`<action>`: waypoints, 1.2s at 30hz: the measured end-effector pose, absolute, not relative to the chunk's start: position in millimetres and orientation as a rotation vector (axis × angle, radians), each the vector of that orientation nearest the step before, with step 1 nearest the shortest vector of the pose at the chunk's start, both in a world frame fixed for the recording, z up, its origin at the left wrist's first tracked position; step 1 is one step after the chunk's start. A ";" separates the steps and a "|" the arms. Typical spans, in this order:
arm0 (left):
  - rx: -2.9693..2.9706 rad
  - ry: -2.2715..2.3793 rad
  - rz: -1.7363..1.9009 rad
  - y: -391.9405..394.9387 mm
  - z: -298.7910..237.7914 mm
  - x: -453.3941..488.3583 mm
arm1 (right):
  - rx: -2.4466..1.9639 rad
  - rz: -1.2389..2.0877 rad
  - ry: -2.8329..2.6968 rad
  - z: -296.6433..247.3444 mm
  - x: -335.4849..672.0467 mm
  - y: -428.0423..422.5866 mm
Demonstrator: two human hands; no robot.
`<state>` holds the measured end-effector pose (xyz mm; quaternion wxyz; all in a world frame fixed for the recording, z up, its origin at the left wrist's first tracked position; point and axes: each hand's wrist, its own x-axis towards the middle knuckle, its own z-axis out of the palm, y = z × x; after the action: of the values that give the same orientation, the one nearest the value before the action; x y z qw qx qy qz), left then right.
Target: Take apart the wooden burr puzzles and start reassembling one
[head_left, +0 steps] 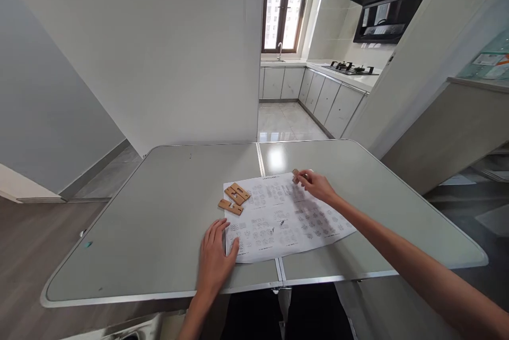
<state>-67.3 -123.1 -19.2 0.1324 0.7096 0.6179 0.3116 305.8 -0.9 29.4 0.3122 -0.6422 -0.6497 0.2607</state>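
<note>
A large white paper sheet point(262, 234) printed with rows of small diagrams lies on the table. My left hand point(217, 255) rests with fingers spread across the sheet's left edge. Over the sheet's far right part, my right hand point(318, 186) pinches a small wooden piece point(295, 175) between thumb and fingers; part of the piece is hidden by them. On the sheet's far left corner lie notched wooden puzzle pieces: one at the back point(240, 191), another touching it point(234, 195), and a third one point(230, 207) nearer me, overhanging the paper's edge.
The grey-green folding table point(159, 223) has a metal rim and a seam down its middle. A small teal bit point(88, 244) sits near its left edge. Beyond stand a white wall point(178, 53) and a kitchen counter with a gas stove point(352, 68).
</note>
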 end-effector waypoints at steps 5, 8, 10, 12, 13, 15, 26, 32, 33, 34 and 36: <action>2.000 1.685 1.055 -131.5 2.0 -59.8 | -1.449 0.900 -1.836 56.5 272.1 -63.3; 1.982 1.452 0.981 -141.2 25.6 -45.1 | -1.226 1.107 -1.828 74.4 251.8 -102.2; 1.903 1.321 0.820 -147.0 42.2 -32.4 | -1.168 1.210 -1.797 84.8 241.4 -122.1; 1.814 1.201 0.722 -150.7 56.9 -19.9 | -1.112 1.294 -1.754 93.2 234.3 -136.1; 1.790 1.156 0.708 -151.6 63.1 -14.4 | -1.098 1.340 -1.731 96.7 231.9 -141.2; 1.765 1.096 0.670 -152.0 72.7 -5.9 | -1.055 1.428 -1.703 102.8 229.2 -149.2; 1.704 1.008 0.811 -152.6 91.1 -1.0 | -1.179 1.445 -1.744 121.3 234.1 -169.6; 1.746 1.086 0.759 -150.4 92.3 2.3 | -1.145 1.192 -1.920 111.9 239.6 -172.2; 1.731 1.102 0.742 -149.8 89.9 2.7 | -1.144 1.132 -1.959 109.0 240.1 -173.1; 1.706 1.113 0.728 -149.1 87.2 3.0 | -1.137 1.070 -1.999 106.1 240.5 -173.9; 1.630 1.121 0.708 -147.6 82.0 3.0 | -1.104 0.933 -2.078 100.7 241.3 -174.8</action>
<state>3.0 -147.6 82.0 0.4973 0.6731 0.4629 0.2924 241.3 -174.8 100.7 0.3003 -0.4159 -0.7831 0.3516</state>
